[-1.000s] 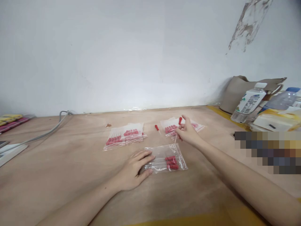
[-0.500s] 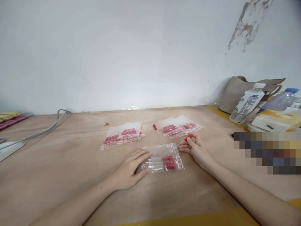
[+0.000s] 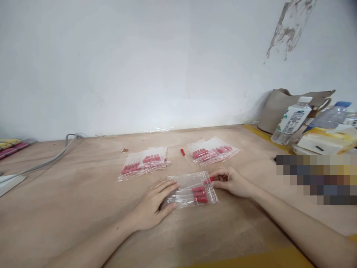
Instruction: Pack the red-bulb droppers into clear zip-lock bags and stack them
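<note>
A clear zip bag (image 3: 184,182) lies flat in front of me, with 3 red-bulbed droppers (image 3: 199,194) side by side inside. My left hand (image 3: 153,203) rests on the bag's left end, fingers spread and thumb apart. At the bag's right-hand mouth, my right hand (image 3: 227,181) pinches the red bulb of another dropper (image 3: 209,180). That dropper's thin clear tube is inside the bag, and its bulb is at the opening. Behind the bag, a loose dropper (image 3: 183,152) lies on the table.
Filled bags of droppers lie at the back left (image 3: 143,162) and back right (image 3: 213,150). A grey cable (image 3: 55,158) crosses the left side. On the right are a beige bag (image 3: 275,111), a label-wrapped bottle (image 3: 292,121) and a blue-capped bottle (image 3: 331,115).
My right hand has moved left and slightly nearer, sliding the dropper's tube into the bag until its bulb reaches the mouth. My left hand stays on the bag.
</note>
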Tool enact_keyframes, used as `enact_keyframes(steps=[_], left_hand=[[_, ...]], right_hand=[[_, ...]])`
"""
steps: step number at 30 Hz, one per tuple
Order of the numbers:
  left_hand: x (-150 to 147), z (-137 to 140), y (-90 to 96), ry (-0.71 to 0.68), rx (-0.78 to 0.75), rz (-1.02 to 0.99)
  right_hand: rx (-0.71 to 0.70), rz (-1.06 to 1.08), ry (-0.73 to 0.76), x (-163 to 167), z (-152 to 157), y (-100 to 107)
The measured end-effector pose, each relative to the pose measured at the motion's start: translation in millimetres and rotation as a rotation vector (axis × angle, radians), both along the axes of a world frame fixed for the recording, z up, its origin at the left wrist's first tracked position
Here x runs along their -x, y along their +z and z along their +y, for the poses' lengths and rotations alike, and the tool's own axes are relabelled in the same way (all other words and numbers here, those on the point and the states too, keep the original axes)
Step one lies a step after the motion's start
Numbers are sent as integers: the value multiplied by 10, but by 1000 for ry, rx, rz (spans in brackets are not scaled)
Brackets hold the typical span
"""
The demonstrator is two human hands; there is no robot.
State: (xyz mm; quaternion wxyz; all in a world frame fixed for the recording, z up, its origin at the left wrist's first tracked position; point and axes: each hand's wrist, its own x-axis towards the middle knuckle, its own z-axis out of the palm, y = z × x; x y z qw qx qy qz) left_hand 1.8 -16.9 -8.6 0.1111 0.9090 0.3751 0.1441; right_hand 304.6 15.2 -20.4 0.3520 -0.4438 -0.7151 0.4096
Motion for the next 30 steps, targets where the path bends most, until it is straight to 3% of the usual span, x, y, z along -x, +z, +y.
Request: enact_keyframes(steps=[5,7,10,13,15,18,21,23,27,30], left_hand=[[-1,7,3,2,-1,9],[-5,10,0,-1,-3,4],[-6,9,-6,1,-2,3],[-6,6,-6,1,1,14],[-6,5,-3,-1,-1,18],[-6,4,0,-3,-13,7],[-5,-1,2,-6,-18,-7],[-5,-4,6,-8,-16,-11],[-4,-2,10,-12,-19,-14],[1,4,5,-11,-24,6]], right_hand=[[-31,-33,-137,204,3,-103],[-115,-118,-190,251,8,-127],[-265,-235,-60,245,13,-80],[-185,-195,106,142,27,55],[-158,-168,19,66,58,173],[-251,-261,-230,86,176,359],[-294,-475,-288,359,417,495],[-235,-646,-300,637,633,520],[-145,-700,-340,1148,1039,404],[-90,-711,-334,1337,1192,310]])
